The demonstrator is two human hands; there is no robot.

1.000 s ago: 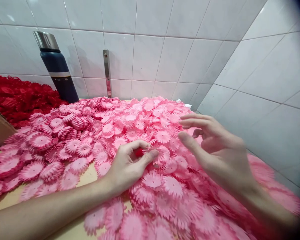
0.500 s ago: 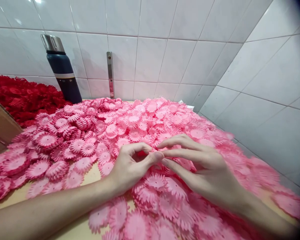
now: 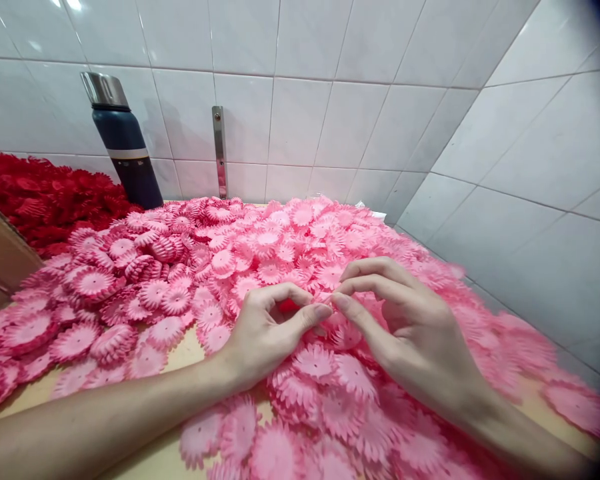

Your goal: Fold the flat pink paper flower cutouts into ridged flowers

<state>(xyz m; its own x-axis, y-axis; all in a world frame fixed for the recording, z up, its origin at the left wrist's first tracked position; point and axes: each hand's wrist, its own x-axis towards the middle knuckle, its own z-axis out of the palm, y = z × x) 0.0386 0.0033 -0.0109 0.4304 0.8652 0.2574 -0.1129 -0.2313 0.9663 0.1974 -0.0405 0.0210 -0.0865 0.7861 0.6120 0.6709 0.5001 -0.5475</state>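
Note:
My left hand (image 3: 275,327) is closed, thumb and index finger pinched on a small pink flower piece (image 3: 323,297) that mostly hides behind the fingers. My right hand (image 3: 410,320) meets it from the right, with thumb and index fingertip pinched together at the piece's edge and the other fingers bent above. The fingertips of both hands almost touch. Below and around them spreads a heap of pink scalloped fabric flower pieces (image 3: 313,363), many with a small hole in the centre.
Darker-edged pink flower pieces (image 3: 95,283) pile up at the left, with red ones (image 3: 50,197) behind. A dark blue bottle (image 3: 125,153) stands by the tiled wall (image 3: 300,40). A cardboard box (image 3: 5,260) is at the left edge. Yellowish tabletop (image 3: 187,353) shows between pieces.
My right hand has shifted slightly right and up, its thumb and index finger now pinched together at the piece. My left hand stays nearly in place.

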